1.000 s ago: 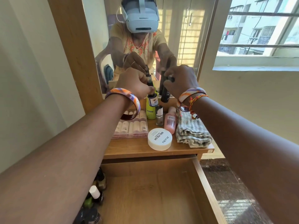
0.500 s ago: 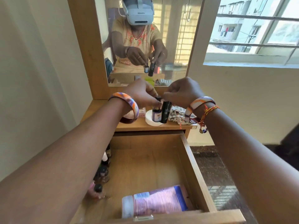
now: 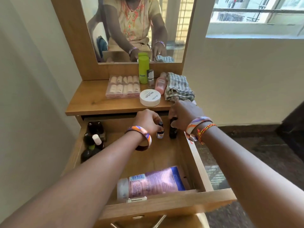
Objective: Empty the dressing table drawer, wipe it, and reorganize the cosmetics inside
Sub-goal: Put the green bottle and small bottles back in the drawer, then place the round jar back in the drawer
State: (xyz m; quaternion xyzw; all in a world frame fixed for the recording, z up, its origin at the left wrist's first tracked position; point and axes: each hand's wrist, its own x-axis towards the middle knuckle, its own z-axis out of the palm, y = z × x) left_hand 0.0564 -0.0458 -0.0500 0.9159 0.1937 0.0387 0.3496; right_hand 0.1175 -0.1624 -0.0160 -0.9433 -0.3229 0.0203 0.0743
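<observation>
The wooden drawer (image 3: 195, 158) stands pulled out below the dressing table top (image 3: 92, 102). My left hand (image 3: 148, 120) pinches a small dark nail polish bottle (image 3: 160, 131) by its cap, upright near the drawer's back right. Beside it my right hand (image 3: 184, 114) grips a taller black bottle (image 3: 172, 130), also upright inside the drawer. Several dark bottles (image 3: 93, 140) stand along the drawer's left wall. A pink tube (image 3: 153, 181) lies at the drawer's front.
On the table top sit a clear box of nail polishes (image 3: 123, 87), a green bottle (image 3: 143, 69), a small silver-capped bottle (image 3: 150, 76), a pink bottle (image 3: 160, 84), a white round tub (image 3: 150, 97) and a folded checked cloth (image 3: 179, 87). A mirror (image 3: 136, 28) stands behind.
Both hands have come down from the table top into the drawer, each carrying its bottle. The bottles now stand low at the drawer's back right.
</observation>
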